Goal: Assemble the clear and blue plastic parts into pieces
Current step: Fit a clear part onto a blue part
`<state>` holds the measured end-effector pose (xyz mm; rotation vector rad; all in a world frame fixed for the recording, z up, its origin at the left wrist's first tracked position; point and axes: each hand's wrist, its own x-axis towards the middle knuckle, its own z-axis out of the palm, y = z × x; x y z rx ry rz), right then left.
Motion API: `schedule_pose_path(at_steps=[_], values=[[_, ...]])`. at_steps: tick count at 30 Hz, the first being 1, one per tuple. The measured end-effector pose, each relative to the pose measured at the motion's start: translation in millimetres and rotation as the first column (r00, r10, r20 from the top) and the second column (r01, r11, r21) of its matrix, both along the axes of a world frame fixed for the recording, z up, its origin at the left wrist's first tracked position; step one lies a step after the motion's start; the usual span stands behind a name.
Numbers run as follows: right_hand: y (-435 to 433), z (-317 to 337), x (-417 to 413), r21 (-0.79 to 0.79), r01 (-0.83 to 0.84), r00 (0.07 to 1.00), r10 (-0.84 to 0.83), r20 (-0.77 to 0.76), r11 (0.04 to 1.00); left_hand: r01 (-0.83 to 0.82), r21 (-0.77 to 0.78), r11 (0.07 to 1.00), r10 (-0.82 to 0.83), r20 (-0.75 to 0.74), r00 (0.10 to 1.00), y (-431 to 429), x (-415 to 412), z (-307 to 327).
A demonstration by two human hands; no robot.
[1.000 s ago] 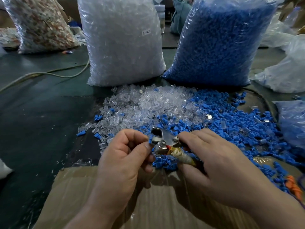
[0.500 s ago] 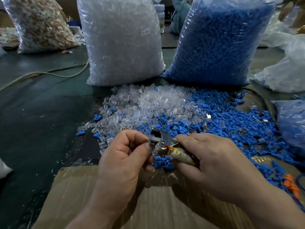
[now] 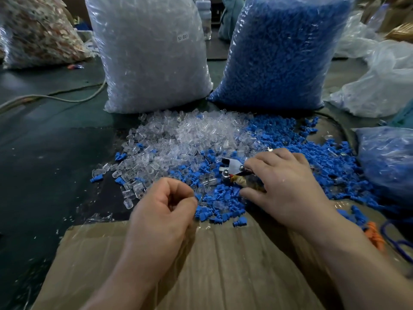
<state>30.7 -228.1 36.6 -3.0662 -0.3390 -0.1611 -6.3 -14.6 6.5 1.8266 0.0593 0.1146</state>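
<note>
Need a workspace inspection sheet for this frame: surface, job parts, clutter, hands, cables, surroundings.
Surface: dark green table; cardboard sheet at the near edge.
Job's things: clear parts pile and blue parts pile, mixed where they meet; clear-parts bag and blue-parts bag upright behind.
Clutter: stray blue parts on the cardboard; orange item, unclear.
Hands: left hand curled, thumb to forefinger, contents unclear; right hand grips metal hand tool.
Cables: pale cable across the table, far left; blue cord near right.
Surroundings: bag of mixed-colour pieces; small blue-parts bag; white plastic bags.
</note>
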Motion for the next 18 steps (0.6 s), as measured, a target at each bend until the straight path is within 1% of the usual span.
schedule_pose_path(at_steps=[2,3,5,7,11,12,13,15,18], values=[[9.1,3.8,-11.2,0.095,-0.043,0.993,0.031,0.116,0.995,-0.004,0.076,0.997,0.001,0.042,0.999,-1.8,-2.3,-1.0],[17.3,5.2,-19.0,0.147,-0.092,0.984,0.067,0.166,0.985,-0.010,0.096,0.995,0.004,0.059,0.998,-3.2,-3.8,-1.4],[35.1,4.3,-32.5,0.173,-0.203,0.966,0.169,0.193,0.964,-0.019,0.133,0.991,0.007,0.092,0.996,-5.5,-6.0,-3.1],[47.4,0.5,-38.3,0.150,-0.278,0.947,0.246,0.205,0.949,-0.013,0.136,0.991,-0.003,0.115,0.993,-6.2,-6.7,-3.8],[48.6,-2.1,-38.2,0.208,-0.292,0.940,0.240,0.243,0.933,0.031,0.178,0.983,-0.063,0.177,0.982,-5.5,-9.3,2.2],[47.4,-2.5,-37.9,0.224,-0.304,0.934,0.244,0.259,0.926,0.040,0.164,0.986,-0.071,0.185,0.980,-5.6,-10.0,4.1],[46.3,-3.2,-37.6,0.234,-0.325,0.927,0.259,0.273,0.916,0.048,0.106,0.993,-0.066,0.173,0.983,-5.8,-10.5,6.3],[45.8,-3.1,-35.8,0.233,-0.380,0.907,0.312,0.281,0.895,0.074,-0.019,0.997,-0.072,0.095,0.993,-3.3,-10.4,10.5],[47.8,-1.9,-37.2,0.266,-0.455,0.880,0.384,0.281,0.850,0.169,-0.100,0.980,-0.178,-0.079,0.981,2.0,-7.9,12.3]])
